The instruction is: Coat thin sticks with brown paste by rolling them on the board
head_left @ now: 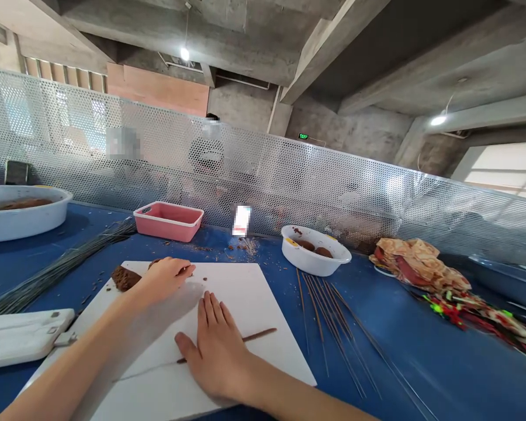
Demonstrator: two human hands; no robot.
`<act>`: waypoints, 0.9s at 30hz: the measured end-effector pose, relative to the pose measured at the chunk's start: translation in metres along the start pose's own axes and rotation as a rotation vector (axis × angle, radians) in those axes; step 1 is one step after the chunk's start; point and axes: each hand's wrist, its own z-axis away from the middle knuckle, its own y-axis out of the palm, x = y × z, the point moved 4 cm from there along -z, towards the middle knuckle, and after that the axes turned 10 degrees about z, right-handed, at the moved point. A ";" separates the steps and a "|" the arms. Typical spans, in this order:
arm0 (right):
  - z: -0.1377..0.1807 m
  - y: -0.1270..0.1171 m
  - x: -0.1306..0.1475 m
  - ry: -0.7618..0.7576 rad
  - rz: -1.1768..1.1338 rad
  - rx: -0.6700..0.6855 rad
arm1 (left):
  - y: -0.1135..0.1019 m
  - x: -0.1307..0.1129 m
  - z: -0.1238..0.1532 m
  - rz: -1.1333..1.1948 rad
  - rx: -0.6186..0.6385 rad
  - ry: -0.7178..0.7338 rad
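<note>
My right hand (219, 345) lies flat, fingers stretched out, over a thin brown clay-coated stick (260, 334) on a white board (241, 280). The stick's ends show on both sides of the palm, and a thin wire runs from its left end. Farther back, my left hand (169, 276) is closed with curled fingers. A dark spot shows between its fingertips, but I cannot make out what it is. Beside the left wrist sits a crumbly brown clay lump (125, 279), partly covered by the arm.
Coated sticks (328, 304) lie right of the board, near a white basin (311, 257) with brown lumps. A pink tray (169, 225), wire bundle (65, 260), white device (21, 339) and crumpled brown paper (414, 260) surround it. A perforated metal screen (263, 175) stands behind; people are beyond.
</note>
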 end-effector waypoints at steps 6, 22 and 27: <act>-0.051 -0.006 0.001 0.032 -0.010 0.015 | -0.001 0.002 0.002 -0.021 -0.002 -0.001; -0.047 0.000 0.016 -0.081 -0.026 -0.013 | 0.000 0.004 0.000 -0.053 0.002 0.020; -0.024 0.005 0.022 -0.106 -0.026 -0.036 | 0.000 0.001 0.001 -0.052 -0.004 0.028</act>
